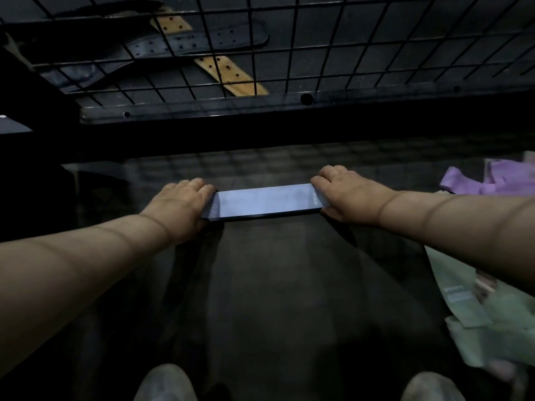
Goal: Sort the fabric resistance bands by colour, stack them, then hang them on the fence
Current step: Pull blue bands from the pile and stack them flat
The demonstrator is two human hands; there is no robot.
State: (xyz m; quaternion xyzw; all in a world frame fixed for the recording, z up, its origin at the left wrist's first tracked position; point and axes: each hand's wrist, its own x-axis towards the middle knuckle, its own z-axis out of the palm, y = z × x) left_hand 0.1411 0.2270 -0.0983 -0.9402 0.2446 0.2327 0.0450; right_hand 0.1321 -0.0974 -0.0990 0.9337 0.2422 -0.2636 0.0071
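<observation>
A blue-grey fabric band [265, 201] lies stretched flat across the middle of the dark floor. My left hand [185, 202] grips its left end with curled fingers. My right hand [344, 192] grips its right end the same way. Purple bands [474, 180] lie in a loose heap at the right edge. Pale green bands [492, 319] are piled at the lower right, near my right forearm. The black wire fence [318, 47] stands just beyond the blue-grey band.
Behind the fence mesh lie black leather belts [197, 43] and tan leather belts [228, 73] with punched holes. The fence's dark bottom rail [260, 107] runs across the view. My knees [165, 383] show at the bottom edge.
</observation>
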